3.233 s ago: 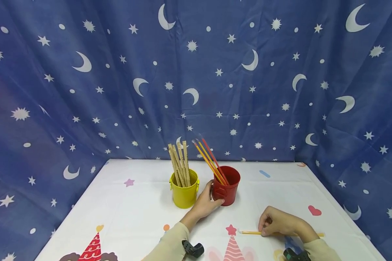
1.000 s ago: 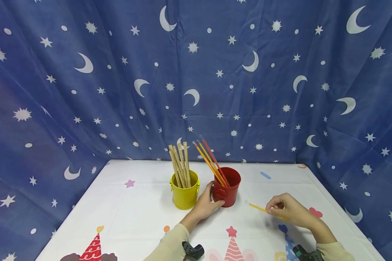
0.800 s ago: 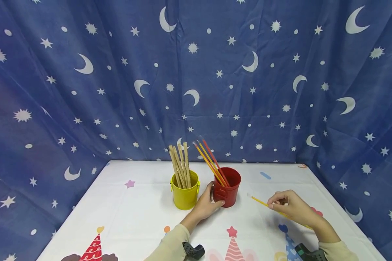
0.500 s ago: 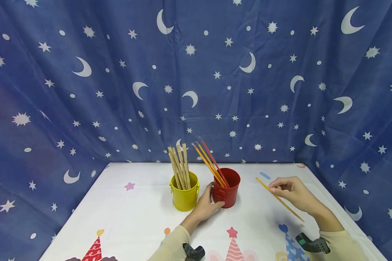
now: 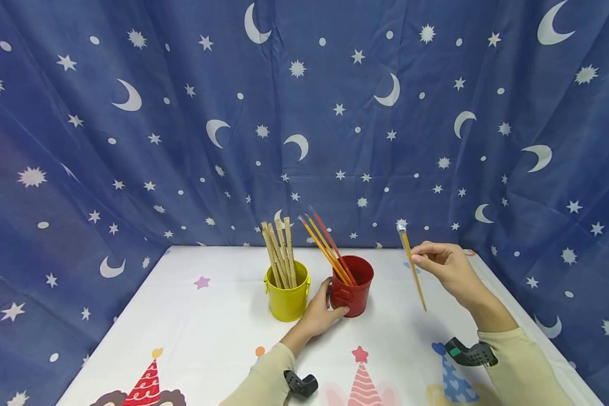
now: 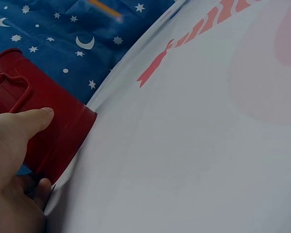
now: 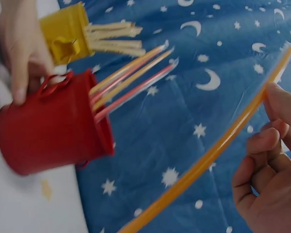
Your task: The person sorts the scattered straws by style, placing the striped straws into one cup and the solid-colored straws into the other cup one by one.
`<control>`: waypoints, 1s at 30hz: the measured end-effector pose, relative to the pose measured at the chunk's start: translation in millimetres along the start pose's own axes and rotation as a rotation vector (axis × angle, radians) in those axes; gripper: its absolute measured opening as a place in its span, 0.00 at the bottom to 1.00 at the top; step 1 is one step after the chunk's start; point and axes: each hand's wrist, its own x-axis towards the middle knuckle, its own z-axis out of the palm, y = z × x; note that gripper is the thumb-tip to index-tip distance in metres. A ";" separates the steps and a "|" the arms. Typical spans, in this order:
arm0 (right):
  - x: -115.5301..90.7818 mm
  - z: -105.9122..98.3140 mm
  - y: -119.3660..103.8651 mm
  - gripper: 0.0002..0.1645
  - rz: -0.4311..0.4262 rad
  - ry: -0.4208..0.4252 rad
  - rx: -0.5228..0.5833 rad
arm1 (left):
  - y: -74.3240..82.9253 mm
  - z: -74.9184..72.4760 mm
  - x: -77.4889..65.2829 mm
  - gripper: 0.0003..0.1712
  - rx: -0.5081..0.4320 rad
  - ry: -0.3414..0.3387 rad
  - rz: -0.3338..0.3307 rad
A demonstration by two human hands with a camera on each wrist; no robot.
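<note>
My left hand (image 5: pixel 316 317) grips the small red bucket (image 5: pixel 354 300) from its left side, thumb across the front wall. Several orange and red straws (image 5: pixel 326 246) in clear film lean out of that bucket to the left. Up to the right of it, my right hand (image 5: pixel 449 272) pinches an orange straw (image 7: pixel 203 162) in a clear wrapper between thumb and fingertips. This straw is raised above the table, nearly upright, its clear wrapper end on top. In the left wrist view the thumb lies flat on the red wall (image 6: pixel 63 116); some fingers are hidden behind the bucket.
A yellow bucket (image 5: pixel 287 304) with several thin beige sticks (image 5: pixel 280 254) stands left of the red one. The white tablecloth (image 5: pixel 208 316) has party-hat prints. Behind the table hangs a blue curtain (image 5: pixel 182 141) with moons and stars.
My right hand has lifted the orange straw off the table and moved it up and away, turning it from lying flat to nearly upright. My left hand stays on the red bucket.
</note>
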 end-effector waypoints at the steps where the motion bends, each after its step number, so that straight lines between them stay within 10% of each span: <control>1: 3.3 0.9 -4.0 0.09 -0.001 0.013 0.012 | 0.2 -0.5 0.6 0.50 0.002 0.001 -0.001; 30: 74.8 39.5 -58.1 0.19 -0.130 0.153 0.413 | 2.7 -3.0 0.7 0.51 -0.013 -0.012 0.001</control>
